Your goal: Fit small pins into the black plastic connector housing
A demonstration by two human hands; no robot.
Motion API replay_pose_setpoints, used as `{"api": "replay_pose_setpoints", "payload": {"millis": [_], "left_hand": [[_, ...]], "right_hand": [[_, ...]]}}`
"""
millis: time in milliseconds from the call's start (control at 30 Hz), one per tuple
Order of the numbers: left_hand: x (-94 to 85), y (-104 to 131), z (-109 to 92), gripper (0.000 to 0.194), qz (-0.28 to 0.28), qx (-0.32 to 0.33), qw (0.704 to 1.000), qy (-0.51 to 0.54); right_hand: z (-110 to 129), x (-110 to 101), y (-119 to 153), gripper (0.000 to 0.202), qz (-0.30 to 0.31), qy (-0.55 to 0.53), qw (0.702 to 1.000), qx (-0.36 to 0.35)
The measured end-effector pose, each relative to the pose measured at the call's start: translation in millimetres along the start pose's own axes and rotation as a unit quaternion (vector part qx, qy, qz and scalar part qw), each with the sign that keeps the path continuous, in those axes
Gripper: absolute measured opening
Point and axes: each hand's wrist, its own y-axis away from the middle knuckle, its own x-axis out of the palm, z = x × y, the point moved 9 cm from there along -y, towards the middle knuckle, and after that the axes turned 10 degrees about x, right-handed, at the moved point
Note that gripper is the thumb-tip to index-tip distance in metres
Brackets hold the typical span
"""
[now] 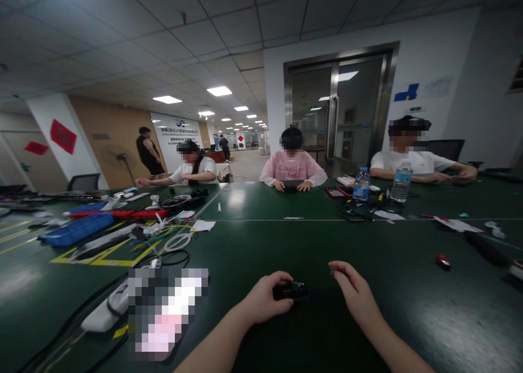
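My left hand [267,297] is closed around a small, shiny black object [296,290], thumb on the near side and fingers on the far side. The object is dark and its kind cannot be made out; it is at or just above the green tabletop [310,340]. To the right of it, apart from it, my right hand [353,286] makes a pinch. Between thumb and forefinger shows a tiny dark bit [333,273], too small to name. A small red and black object [443,262] lies on the table farther right.
On the left are a white power strip [106,307], a blurred-out phone-like slab [174,313], tangled cables [177,243] and a blue tray [77,229]. Water bottles [361,185] stand at the far right. People [293,166] sit across the table.
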Motion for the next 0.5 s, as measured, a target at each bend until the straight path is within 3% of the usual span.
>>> {"api": "replay_pose_setpoints", "payload": {"millis": [500], "left_hand": [[0.0,-0.3,6.1,0.041,-0.011,-0.001,1.0,-0.01]], "right_hand": [[2.1,5.4,1.9,0.033,0.006,-0.025,1.0,-0.008]]}}
